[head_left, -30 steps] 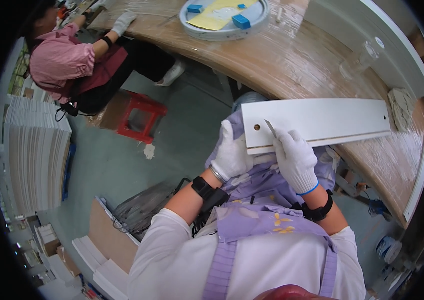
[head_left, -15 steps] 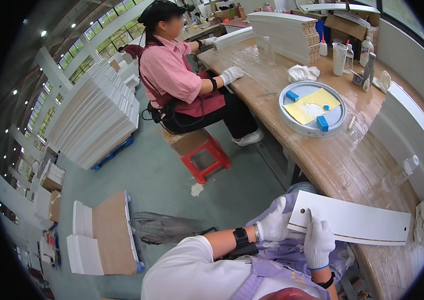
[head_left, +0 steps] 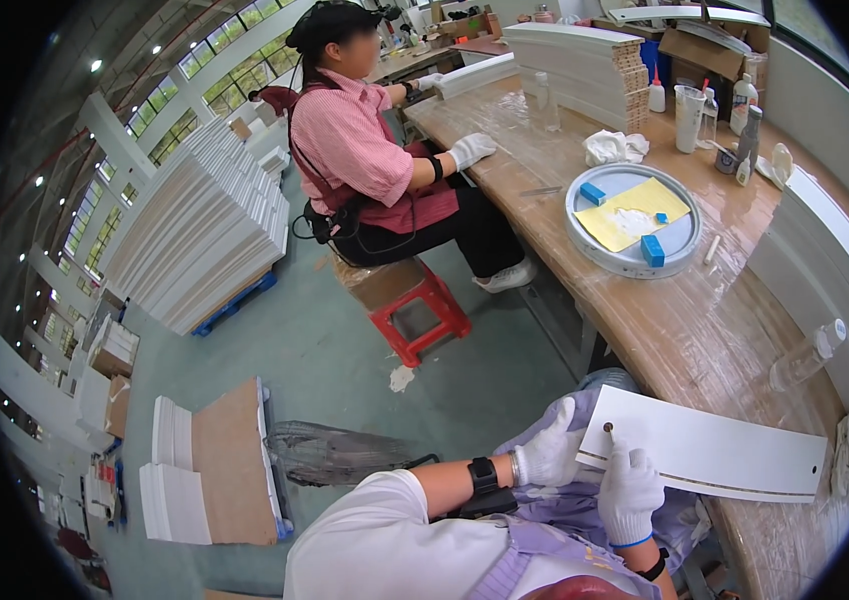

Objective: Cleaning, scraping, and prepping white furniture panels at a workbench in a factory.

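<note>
Both of my hands wear white gloves and hold a long flat white panel point(head_left: 714, 452) that lies across my lap and the edge of the wooden workbench point(head_left: 674, 320). My left hand point(head_left: 551, 458) grips the panel's left end. On the panel's near edge, beside a small dark hole, my right hand point(head_left: 627, 488) is closed around it. A thin dark line runs along the panel's lower edge.
A round grey tray point(head_left: 632, 222) with a yellow sheet and blue blocks sits on the bench. A clear bottle point(head_left: 802, 358) lies near me. A seated person in a pink shirt point(head_left: 364, 160) works on a red stool point(head_left: 419, 310). White panel stacks point(head_left: 194, 230) stand left.
My view has swung up and left, showing the seated person and the panel stacks. The panel stays in both hands, now lower in the picture.
</note>
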Available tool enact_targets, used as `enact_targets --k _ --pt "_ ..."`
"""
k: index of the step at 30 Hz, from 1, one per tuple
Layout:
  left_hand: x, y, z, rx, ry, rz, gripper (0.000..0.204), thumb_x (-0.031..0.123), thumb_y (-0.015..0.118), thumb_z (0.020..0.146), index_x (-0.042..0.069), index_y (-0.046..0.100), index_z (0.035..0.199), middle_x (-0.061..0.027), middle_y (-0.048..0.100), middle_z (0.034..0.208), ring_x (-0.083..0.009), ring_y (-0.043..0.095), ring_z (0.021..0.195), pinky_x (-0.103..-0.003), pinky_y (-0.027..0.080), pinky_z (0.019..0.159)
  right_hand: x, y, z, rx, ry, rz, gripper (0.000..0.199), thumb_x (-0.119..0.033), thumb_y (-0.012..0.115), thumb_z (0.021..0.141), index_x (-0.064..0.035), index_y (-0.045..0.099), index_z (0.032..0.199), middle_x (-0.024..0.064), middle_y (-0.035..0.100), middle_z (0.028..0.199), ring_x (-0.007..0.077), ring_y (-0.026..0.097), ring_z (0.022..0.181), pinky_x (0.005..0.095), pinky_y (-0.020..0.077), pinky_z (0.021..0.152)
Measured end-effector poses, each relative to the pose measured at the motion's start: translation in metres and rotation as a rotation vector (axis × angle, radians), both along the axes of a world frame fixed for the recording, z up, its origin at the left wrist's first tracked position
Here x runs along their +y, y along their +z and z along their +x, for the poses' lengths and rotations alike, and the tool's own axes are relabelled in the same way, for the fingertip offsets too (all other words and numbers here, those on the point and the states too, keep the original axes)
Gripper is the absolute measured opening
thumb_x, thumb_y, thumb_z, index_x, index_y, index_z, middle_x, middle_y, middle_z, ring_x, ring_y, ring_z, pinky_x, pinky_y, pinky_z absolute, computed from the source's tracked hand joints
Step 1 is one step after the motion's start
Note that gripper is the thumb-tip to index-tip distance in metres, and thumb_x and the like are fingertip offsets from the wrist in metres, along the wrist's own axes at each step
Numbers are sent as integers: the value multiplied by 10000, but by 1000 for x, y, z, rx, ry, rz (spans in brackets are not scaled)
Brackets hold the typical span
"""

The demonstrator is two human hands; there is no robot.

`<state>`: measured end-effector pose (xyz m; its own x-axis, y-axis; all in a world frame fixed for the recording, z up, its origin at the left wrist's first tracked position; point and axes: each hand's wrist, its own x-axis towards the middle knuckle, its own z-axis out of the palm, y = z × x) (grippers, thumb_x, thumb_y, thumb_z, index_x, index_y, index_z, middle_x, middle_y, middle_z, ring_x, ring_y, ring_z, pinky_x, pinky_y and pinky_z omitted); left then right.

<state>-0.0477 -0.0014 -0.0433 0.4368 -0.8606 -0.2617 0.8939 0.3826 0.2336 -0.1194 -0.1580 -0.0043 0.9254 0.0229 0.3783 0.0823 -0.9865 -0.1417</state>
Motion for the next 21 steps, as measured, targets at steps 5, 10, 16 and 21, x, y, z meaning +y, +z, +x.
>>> enact_targets --k 5,10,16,21 --pt "0 -4 1 -61 -12 29 1130 918 276 742 131 211 1550 -102 292 1578 -300 327 1418 -483 292 1140 10 5 -1 21 63 -42 368 -142 649 761 -156 650 1129 35 538 728 240 591 597 399 454 470" --pt "-1 -15 1 -69 -31 -47 1118 918 224 748 139 223 1550 -78 305 1575 -250 329 1416 -436 258 1164 16 1 -1 62 111 -77 348 -159 645 769 -145 651 1116 33 541 719 235 595 587 399 452 456" --pt "-3 -9 -2 -54 -2 -85 1107 904 291 760 105 292 1526 -98 370 1533 -257 359 1391 -403 260 1162 25 2 1 58 218 -62 258 -167 612 789 -87 629 1034 42 559 703 232 609 587 393 440 429" --pt "8 -23 -2 60 -36 -93 1060 876 360 779 105 337 1506 -123 403 1504 -284 397 1359 -419 282 1151 35 4 3 71 284 -28 149 -144 603 796 -91 604 935 51 562 692 242 618 593 392 454 428"
